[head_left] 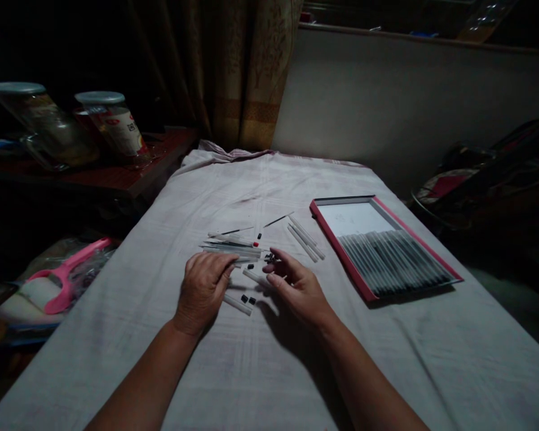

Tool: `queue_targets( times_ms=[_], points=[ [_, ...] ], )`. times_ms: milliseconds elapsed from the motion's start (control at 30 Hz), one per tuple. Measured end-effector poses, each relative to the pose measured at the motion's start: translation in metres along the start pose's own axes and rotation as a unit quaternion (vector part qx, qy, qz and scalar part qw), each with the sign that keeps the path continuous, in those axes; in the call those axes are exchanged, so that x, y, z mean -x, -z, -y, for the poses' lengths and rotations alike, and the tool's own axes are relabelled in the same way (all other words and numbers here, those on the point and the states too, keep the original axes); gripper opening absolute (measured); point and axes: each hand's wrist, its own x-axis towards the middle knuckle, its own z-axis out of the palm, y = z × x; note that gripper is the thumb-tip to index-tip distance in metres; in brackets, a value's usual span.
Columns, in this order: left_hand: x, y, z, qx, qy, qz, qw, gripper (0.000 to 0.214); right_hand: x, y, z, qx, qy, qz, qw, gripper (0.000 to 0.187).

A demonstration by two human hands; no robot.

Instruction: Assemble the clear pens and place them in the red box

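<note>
My left hand (202,290) is closed, thumb and index pressed together at the near edge of the pen parts; a slim pen piece (244,259) pokes out past its fingertips. My right hand (300,290) is half curled, fingers and thumb apart, its index beside a few black pen caps (268,258). A translucent pen barrel (255,278) lies under or against that thumb; contact is unclear. Between the hands are more black caps (248,299) and another barrel (238,304). Beyond them lie several barrels (233,240), dark refills (278,219) and one red cap (256,244).
A red-edged shallow box (341,254) holding a row of clear, black-ended pens (395,260) rests at the right. Loose barrels (306,238) lie left of it. A pale cloth (251,185) covers the table. Jars (112,123) stand on a side table; a pink-handled object (65,278) sits lower left.
</note>
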Motion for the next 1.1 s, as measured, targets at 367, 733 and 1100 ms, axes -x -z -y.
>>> queue_targets(
  times_ms=[367,733,1100],
  points=[
    [0.0,-0.002,0.009,-0.01,0.038,-0.024,0.999,0.022,0.015,-0.022,-0.004,0.418,0.239,0.099,0.871,0.009],
    [0.004,-0.006,-0.009,0.05,-0.042,0.009,0.998,0.021,0.01,0.004,-0.002,0.078,0.07,-0.102,0.989,0.013],
    [0.005,-0.01,-0.013,0.054,-0.059,0.03,0.996,0.02,0.011,0.0,0.0,0.075,0.137,-0.076,0.985,0.016]
  ],
)
